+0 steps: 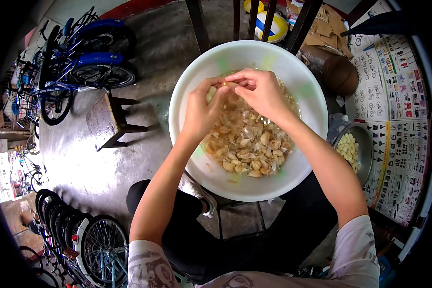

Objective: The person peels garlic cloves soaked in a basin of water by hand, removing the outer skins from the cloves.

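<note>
A large white basin [187,103] holds water with many unpeeled garlic cloves and loose skins [254,153]. Over its far part, my left hand [206,103] and my right hand [259,91] meet at the fingertips. Between them is a small brownish garlic clove [225,84], pinched by both hands. A pale clove [210,94] also shows against the fingers of my left hand. To the right of the basin, a metal bowl [366,156] contains peeled white cloves [348,150].
A wooden stool [111,120] stands left of the basin, with blue bicycles [98,60] beyond and wheels [103,249] at lower left. Dark wooden bars [254,21], a volleyball [272,26] and a brown ball [340,76] lie beyond the basin. Printed sheets [393,96] are at right.
</note>
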### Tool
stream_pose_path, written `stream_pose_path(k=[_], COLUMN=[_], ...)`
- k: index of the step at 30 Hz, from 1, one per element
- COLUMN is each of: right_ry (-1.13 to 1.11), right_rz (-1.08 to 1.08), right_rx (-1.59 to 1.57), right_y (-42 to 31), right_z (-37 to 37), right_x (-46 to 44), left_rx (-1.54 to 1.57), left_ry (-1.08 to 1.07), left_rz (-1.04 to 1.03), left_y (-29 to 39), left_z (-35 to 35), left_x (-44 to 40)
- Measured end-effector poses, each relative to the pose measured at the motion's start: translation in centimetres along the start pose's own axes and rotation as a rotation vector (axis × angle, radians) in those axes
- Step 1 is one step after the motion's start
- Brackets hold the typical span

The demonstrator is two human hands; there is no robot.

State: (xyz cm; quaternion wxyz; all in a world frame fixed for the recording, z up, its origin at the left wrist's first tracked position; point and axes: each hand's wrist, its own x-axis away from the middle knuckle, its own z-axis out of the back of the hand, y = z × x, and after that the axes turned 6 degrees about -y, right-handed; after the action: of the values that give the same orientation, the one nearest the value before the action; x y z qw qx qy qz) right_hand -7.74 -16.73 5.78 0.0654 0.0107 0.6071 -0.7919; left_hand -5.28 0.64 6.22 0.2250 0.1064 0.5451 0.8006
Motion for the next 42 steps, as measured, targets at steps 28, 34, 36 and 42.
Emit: stream_pose_path(k=[28,34,36,42], right_ry=[-0.280,-0.224,-0.216,-0.184], right_rz=[0.399,0.432,0.394,0.315], right_rx=[0.391,0.555,0.550,0.485], right_y=[-3.4,-3.0,-3.6,-4.1], right_z=[3.3,2.5,2.6,3.2], right_x=[0.2,0.6,0.7,0.5], left_rx=[0.019,0.103,0.140,0.736], left_ry=[-0.164,-0.171,-0.164,-0.051], left_rz=[-0.153,-0.078,-0.099,0.142], left_y=[0.5,0.6,0.7,-0.2], left_z=[0.6,1.0,1.0,1.0], left_x=[0.4,0.1,0.1,-0.3])
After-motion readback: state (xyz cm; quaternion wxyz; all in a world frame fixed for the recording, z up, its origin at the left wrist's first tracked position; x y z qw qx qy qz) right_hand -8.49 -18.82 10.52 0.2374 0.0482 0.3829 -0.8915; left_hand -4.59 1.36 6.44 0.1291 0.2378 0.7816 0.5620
